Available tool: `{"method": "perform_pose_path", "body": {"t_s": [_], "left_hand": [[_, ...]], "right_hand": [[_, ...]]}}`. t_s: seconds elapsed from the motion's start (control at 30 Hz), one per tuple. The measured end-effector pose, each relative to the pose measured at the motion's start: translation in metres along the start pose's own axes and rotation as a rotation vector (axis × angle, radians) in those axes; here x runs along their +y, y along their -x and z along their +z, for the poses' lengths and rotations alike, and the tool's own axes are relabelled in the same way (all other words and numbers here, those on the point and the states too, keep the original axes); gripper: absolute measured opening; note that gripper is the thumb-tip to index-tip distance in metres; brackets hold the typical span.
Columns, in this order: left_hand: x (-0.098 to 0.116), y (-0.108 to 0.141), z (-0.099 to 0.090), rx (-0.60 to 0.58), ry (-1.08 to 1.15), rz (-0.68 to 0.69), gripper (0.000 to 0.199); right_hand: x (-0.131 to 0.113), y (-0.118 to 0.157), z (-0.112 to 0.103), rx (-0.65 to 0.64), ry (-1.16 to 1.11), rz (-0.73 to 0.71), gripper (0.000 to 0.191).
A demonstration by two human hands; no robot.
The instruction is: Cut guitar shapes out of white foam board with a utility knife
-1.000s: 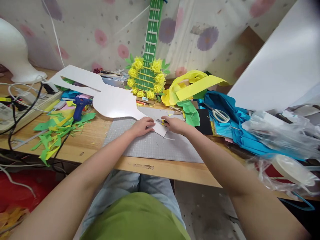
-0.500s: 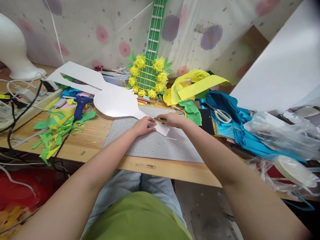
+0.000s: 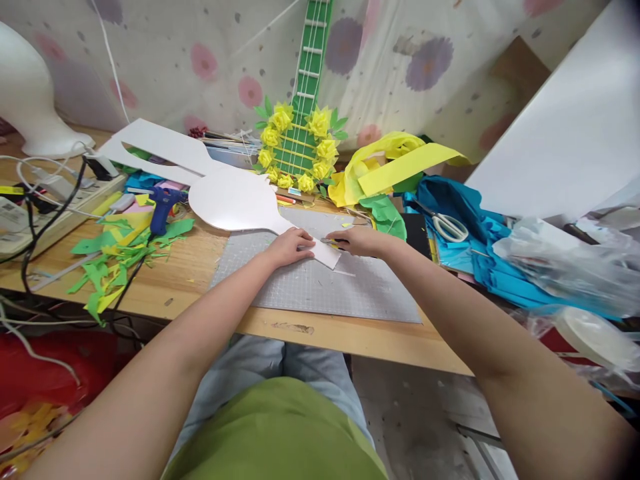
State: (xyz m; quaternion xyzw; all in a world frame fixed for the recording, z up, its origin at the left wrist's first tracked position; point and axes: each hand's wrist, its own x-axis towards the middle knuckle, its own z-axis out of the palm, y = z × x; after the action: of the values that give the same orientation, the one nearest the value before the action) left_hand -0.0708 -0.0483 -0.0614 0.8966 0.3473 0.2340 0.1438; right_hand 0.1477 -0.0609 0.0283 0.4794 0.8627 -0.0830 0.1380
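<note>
A white cutout of stiff board [image 3: 233, 200], with a round body and a long forked arm, lies from the back left onto the grey cutting mat [image 3: 280, 293]. My left hand [image 3: 291, 247] grips its narrow end and presses it to the mat, thumb and fingers bent over the board. In my right hand [image 3: 361, 240] is a craft knife [image 3: 334, 241], with some yellow and black showing. Its blade end is at the right edge of the narrow board end, close to my left fingertips. A thin white strip [image 3: 345, 273] lies just past that end.
A green guitar-like model with yellow flowers [image 3: 300, 147] stands behind. At left are a blue glue gun [image 3: 161, 208], green and yellow scraps [image 3: 107, 257] and cables. On the right lie scissors [image 3: 449, 227], blue paper [image 3: 500, 273] and a plastic bag [image 3: 600, 267].
My right hand and the knife have shifted slightly right and away from my left fingers. My left hand stays on the board's narrow end. The view has moved a little.
</note>
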Motion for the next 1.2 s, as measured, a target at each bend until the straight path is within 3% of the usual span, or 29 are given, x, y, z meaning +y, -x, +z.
{"method": "perform_pose_path", "body": {"t_s": [0.63,1.0,1.2], "left_hand": [[0.000,-0.002,-0.001,-0.016,0.006,-0.013,0.031],[0.003,-0.002,-0.002,-0.012,0.014,-0.020,0.028],[0.006,-0.002,-0.007,-0.019,0.009,-0.003,0.031]], "right_hand": [[0.012,0.035,0.010,-0.050,-0.077,0.051,0.045],[0.019,0.055,0.021,-0.027,0.005,0.055,0.045],[0.017,0.064,0.015,-0.057,-0.014,0.099,0.044]]}}
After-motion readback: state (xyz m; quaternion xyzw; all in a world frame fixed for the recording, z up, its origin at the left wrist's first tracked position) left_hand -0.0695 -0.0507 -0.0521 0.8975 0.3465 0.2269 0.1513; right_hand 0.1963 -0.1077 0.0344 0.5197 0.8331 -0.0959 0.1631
